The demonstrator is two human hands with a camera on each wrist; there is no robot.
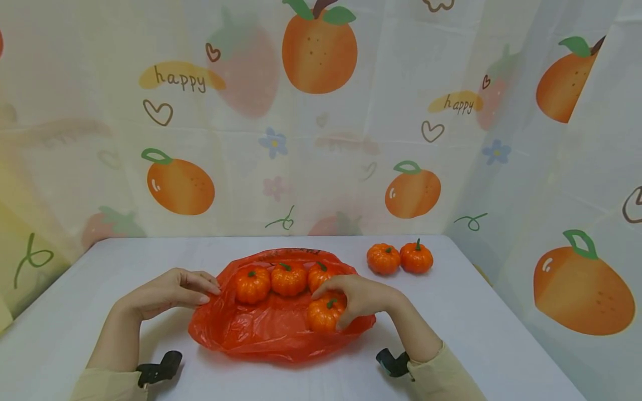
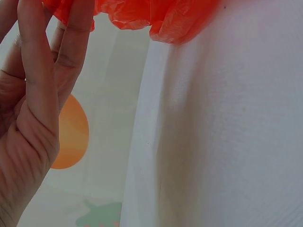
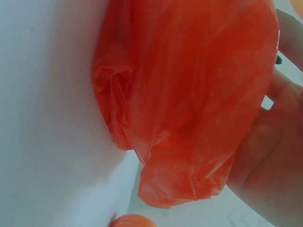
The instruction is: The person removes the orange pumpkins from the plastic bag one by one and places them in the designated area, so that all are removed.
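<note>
A red plastic bag [image 1: 271, 328] lies spread on the table with its mouth up, holding several small orange pumpkins, three of them in a row at the back [image 1: 288, 279]. The right hand [image 1: 363, 298] reaches over the bag's right side and grips a pumpkin [image 1: 325, 315] at the front right between thumb and fingers. At the left rim, the left hand [image 1: 168, 292] pinches the bag's edge; the left wrist view shows its fingers against the red plastic [image 2: 177, 21]. In the right wrist view the bag [image 3: 189, 94] hides most of the right hand [image 3: 277, 146].
Two more orange pumpkins [image 1: 383, 259] [image 1: 416, 257] stand side by side at the table's back right, behind the bag. The white table [image 1: 481, 334] ends at a fruit-patterned curtain at the back and right. Each wrist carries a black camera mount.
</note>
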